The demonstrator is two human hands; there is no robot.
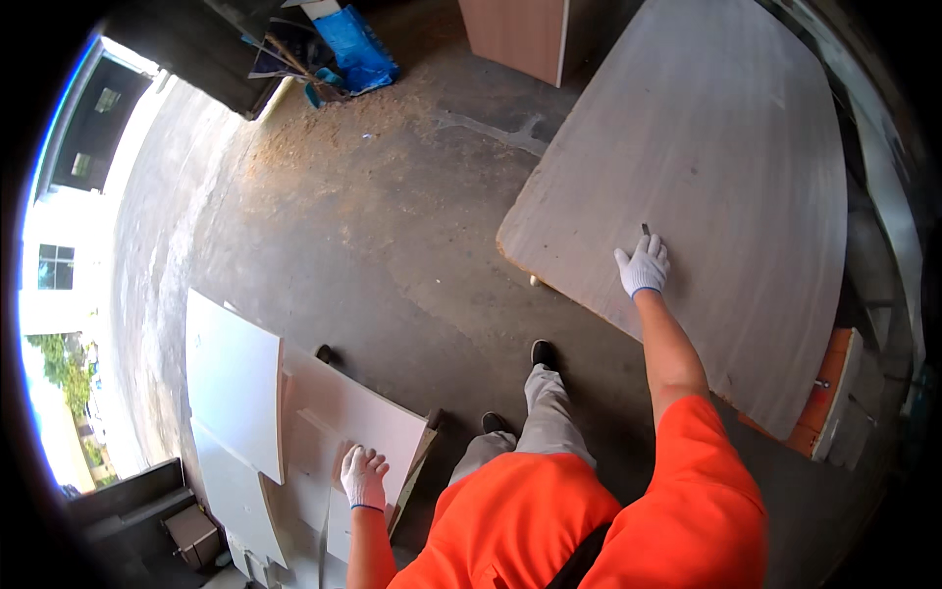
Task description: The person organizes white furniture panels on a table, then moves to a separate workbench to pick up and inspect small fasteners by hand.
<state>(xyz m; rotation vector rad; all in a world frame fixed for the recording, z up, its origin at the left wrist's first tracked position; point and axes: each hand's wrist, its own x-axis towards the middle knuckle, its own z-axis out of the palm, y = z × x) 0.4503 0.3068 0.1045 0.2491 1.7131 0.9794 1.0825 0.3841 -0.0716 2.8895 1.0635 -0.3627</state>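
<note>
My right hand (pixel 644 265), in a white knit glove with a blue cuff, reaches over a large wooden board (pixel 706 167) on my right. Its thumb stands apart from the fingers. Just past the fingertips is a small dark, narrow object (pixel 645 229), too small to name; the fingers touch or nearly touch it. On my left, my left hand (pixel 363 478), gloved the same way, hovers by a pale pinkish panel (pixel 388 432). The fingers are loosely bent and apart, and nothing shows in them. White panels (pixel 235 383) lie stacked beside it.
Concrete floor (pixel 392 245) runs between the board and the panels. A blue bag (pixel 355 49) stands at the far left beside scattered sawdust. A brown panel or cabinet (pixel 515 34) stands at the far side. An orange drawer-like box (pixel 819 393) sits under the board's right edge.
</note>
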